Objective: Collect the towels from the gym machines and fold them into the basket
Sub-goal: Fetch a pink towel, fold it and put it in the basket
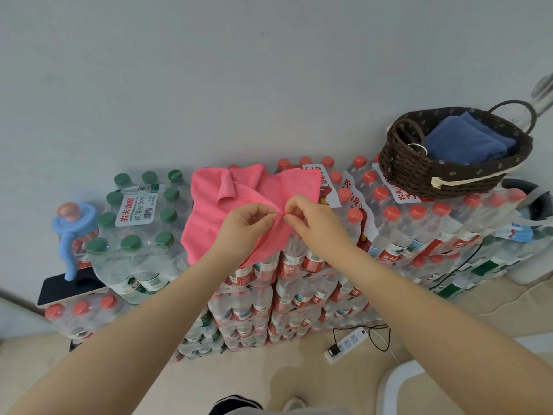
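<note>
Left hand (pixel 250 223): fingers curled, pinching the near edge of the pink towel (pixel 239 211). Right hand (pixel 311 220): fingers curled, pinching the same edge just beside the left; the fingertips of the two hands almost meet.

Pink towel: soft, thin cloth, spread over the stacked water packs (pixel 299 283); one far corner folded back on itself, near edge lifted at the pinch, lower left corner hanging over the front of the stack.

Water packs: shrink-wrapped clear bottles, glossy film, red caps to the right of the towel and below it, green caps to its left. Their tops form a bumpy shelf against a plain pale wall (pixel 239 70).

Basket (pixel 443 178): right of the towel, well apart, standing on the red-capped packs; dark woven oval, two loop handles, dotted fabric lining. Holds a folded blue towel (pixel 466 142).

Power strip (pixel 347 344): white, on the beige floor below the towel, with a black cable.

Blue pump dispenser (pixel 70 232): far left of the towel.
</note>
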Tool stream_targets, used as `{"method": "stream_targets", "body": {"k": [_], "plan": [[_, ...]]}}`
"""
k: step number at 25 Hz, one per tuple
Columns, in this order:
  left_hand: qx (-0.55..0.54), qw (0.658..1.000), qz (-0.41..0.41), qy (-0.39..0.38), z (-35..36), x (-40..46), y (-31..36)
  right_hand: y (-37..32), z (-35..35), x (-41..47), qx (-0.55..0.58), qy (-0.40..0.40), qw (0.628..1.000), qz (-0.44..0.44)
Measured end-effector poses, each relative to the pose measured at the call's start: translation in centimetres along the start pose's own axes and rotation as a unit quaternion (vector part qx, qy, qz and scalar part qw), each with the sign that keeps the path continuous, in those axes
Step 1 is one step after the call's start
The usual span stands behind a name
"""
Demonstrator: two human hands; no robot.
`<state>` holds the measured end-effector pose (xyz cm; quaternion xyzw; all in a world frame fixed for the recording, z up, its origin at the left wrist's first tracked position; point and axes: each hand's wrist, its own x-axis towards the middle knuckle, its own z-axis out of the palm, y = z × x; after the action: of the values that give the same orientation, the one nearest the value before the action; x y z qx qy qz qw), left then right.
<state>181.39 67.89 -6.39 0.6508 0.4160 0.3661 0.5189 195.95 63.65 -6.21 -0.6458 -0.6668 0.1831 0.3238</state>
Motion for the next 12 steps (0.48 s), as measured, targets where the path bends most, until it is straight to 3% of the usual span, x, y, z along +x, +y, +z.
{"method": "stream_targets", "body": {"k": [10, 12], "plan": [[-0.015, 0.999, -0.028, -0.016, 0.6, -0.6, 0.0, -0.5, -0.2, 0.2, -0.058, 0.029, 0.998, 0.015], [-0.089, 0.994, -0.069, 0.001, 0.9, -0.6, 1.0, -0.9, -0.3, 0.0, -0.025, 0.075, 0.997, 0.017]]}}
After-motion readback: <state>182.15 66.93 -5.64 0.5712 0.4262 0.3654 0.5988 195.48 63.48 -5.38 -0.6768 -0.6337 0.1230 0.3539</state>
